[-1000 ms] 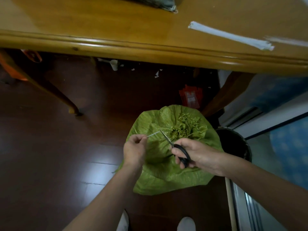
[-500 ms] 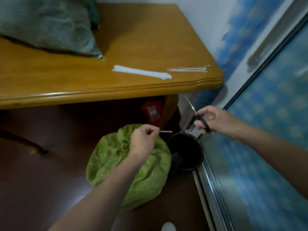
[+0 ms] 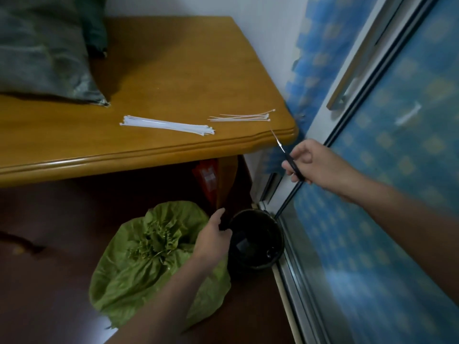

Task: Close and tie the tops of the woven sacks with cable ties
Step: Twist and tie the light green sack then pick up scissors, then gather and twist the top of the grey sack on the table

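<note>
Our right hand (image 3: 315, 165) curls tight around the black scissors (image 3: 294, 167) near the table (image 3: 74, 145) corner (the blade looks thin and blurry). Our left hand (image 3: 213, 239) hangs between the green sack (image 3: 129, 281) on the floor and the black bin (image 3: 260, 244). Its fingertips are hidden, so we cannot tell if it holds anything. White cable ties (image 3: 166, 125) lie on the table, and the grey sack (image 3: 42, 53) there is cut off.

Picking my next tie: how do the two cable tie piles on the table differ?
The left pile is white, thick and tightly packed; the right pile looks pinkish, just a few ties fanned loose, nearer the corner. Both lie flat on the wooden table.
</note>
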